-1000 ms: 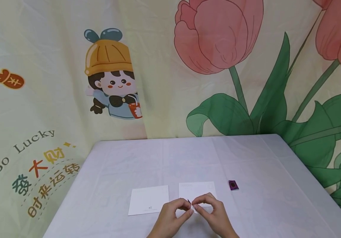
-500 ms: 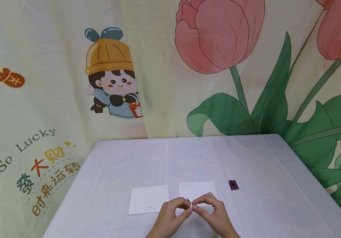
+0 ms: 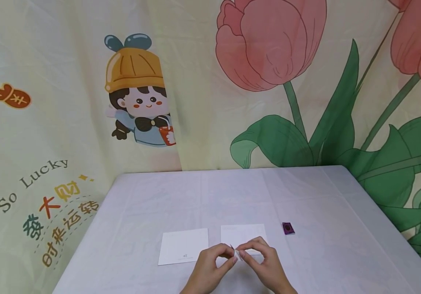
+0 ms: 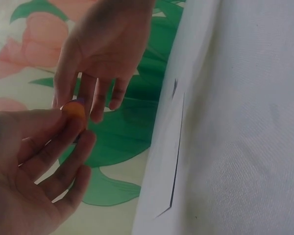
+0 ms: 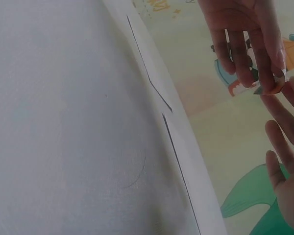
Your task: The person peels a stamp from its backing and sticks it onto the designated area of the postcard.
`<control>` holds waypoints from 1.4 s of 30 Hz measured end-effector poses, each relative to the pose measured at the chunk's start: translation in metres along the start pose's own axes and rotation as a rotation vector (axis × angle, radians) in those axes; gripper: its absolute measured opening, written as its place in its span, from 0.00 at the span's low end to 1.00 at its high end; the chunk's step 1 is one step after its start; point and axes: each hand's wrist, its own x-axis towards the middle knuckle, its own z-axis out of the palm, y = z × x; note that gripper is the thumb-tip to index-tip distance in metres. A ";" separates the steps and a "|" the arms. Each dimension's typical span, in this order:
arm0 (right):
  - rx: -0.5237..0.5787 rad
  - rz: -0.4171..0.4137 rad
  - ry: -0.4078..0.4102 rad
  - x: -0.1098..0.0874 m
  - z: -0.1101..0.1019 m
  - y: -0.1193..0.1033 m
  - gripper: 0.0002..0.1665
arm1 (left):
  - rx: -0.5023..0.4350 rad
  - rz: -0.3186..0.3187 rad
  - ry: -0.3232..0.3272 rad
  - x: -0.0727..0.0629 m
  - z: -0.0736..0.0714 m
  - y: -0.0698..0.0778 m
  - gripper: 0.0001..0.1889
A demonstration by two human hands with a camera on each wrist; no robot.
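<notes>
Above the near part of the white-covered table (image 3: pixel 203 200), my left hand (image 3: pixel 210 265) and right hand (image 3: pixel 269 265) meet fingertip to fingertip. Between them is a small thin piece (image 3: pixel 236 254), white on the side facing the head view. In the left wrist view the piece (image 4: pixel 73 110) shows orange with a purple edge; its exact kind cannot be told. My left thumb and index finger pinch it, and my right thumb and index finger pinch its other side. The remaining fingers of both hands are spread loosely. Fingertips cover most of the piece.
A white card (image 3: pixel 182 245) with a small print lies left of the hands. Another white card (image 3: pixel 241 233) lies behind them, partly hidden by the right hand. Farther right is a small dark purple square (image 3: pixel 288 228). A printed curtain (image 3: pixel 203 102) hangs behind the table.
The fingertips came together half a second ago and now stand slightly apart, with more of the white side showing. The cards and purple square have stayed in place.
</notes>
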 end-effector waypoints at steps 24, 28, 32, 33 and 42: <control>0.074 0.134 0.152 0.005 -0.008 -0.001 0.05 | -0.021 -0.020 0.049 -0.004 0.001 -0.006 0.03; 0.093 0.177 0.157 0.006 -0.009 0.000 0.05 | -0.019 -0.034 0.046 -0.004 0.002 -0.006 0.03; 0.102 0.208 0.168 0.006 -0.011 0.002 0.05 | -0.020 -0.041 0.045 -0.004 0.001 -0.006 0.03; 0.101 0.208 0.171 0.006 -0.012 0.002 0.04 | -0.021 -0.044 0.043 -0.004 0.001 -0.006 0.04; 0.023 0.274 0.222 0.005 -0.034 0.011 0.02 | -0.039 -0.109 0.063 -0.005 -0.002 -0.005 0.06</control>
